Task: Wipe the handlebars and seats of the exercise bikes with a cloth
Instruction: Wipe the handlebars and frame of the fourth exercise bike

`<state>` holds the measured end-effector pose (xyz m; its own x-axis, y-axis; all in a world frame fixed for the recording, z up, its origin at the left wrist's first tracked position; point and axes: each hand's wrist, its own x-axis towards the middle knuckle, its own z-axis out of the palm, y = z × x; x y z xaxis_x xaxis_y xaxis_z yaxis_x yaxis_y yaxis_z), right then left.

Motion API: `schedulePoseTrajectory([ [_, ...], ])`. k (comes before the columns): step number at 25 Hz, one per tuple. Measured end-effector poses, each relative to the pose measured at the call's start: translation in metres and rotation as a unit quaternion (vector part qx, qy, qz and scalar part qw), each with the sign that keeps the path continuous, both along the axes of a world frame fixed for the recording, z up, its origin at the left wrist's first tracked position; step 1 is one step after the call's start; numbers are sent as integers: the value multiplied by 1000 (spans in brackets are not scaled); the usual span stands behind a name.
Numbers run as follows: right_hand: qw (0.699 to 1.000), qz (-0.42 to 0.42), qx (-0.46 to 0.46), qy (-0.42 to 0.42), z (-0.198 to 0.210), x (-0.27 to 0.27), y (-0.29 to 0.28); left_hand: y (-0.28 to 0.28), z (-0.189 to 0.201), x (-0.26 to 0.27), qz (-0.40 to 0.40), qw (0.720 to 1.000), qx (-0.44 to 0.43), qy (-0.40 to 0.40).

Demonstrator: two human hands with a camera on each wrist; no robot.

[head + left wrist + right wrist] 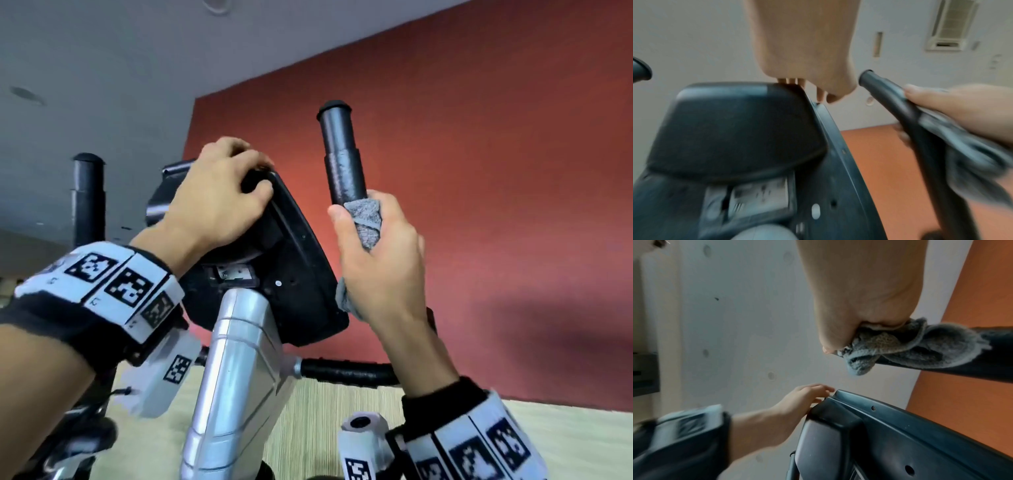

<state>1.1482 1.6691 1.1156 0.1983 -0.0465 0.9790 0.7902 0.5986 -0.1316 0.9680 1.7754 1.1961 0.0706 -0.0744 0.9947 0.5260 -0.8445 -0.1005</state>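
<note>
Black left handlebar post (87,195) stands upright at far left, untouched. Left hand (219,198) curls its fingers over the top edge of the bike's console (301,267). Right hand (380,260) grips a grey cloth (366,219) wrapped round the upright right handlebar (340,154).

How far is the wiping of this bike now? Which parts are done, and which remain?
Nothing shows as finished; the pictures cannot tell wiped surfaces from unwiped ones. In hand: the right hand grips the grey cloth around the right upright handlebar, below its top. The left hand holds the top edge of the console. Left: the left upright handlebar is untouched, and no seat is in view.
</note>
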Motion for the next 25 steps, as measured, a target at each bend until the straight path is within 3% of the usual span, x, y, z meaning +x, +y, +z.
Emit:
schedulePoseTrajectory([
  [2, 999, -14, 8, -27, -2, 4, 1, -3, -62, 6, -2, 994, 80, -77],
  [4, 998, -20, 18, -54, -4, 8, 2, 8, -128, 19, 12, 991, 85, -101],
  [6, 996, -32, 21, -78, -9, 12, 5, 31, -181, 38, 31, 995, -2, -96],
  [9, 993, -58, 28, -95, -12, 15, 8, 63, -221, 61, 125, 985, -100, -69],
  [12, 992, -52, 50, -99, -16, 15, 10, 83, -234, 72, 167, 977, -121, -53],
  [16, 988, -63, 76, -121, -16, 17, 15, 92, -223, 76, 185, 970, -145, -57],
  [20, 956, -180, 128, -192, -22, 26, 22, 87, -214, 81, 195, 964, -169, -64],
  [25, 906, -332, 209, -161, -35, 52, 47, 87, -216, 88, 224, 952, -203, -48],
])
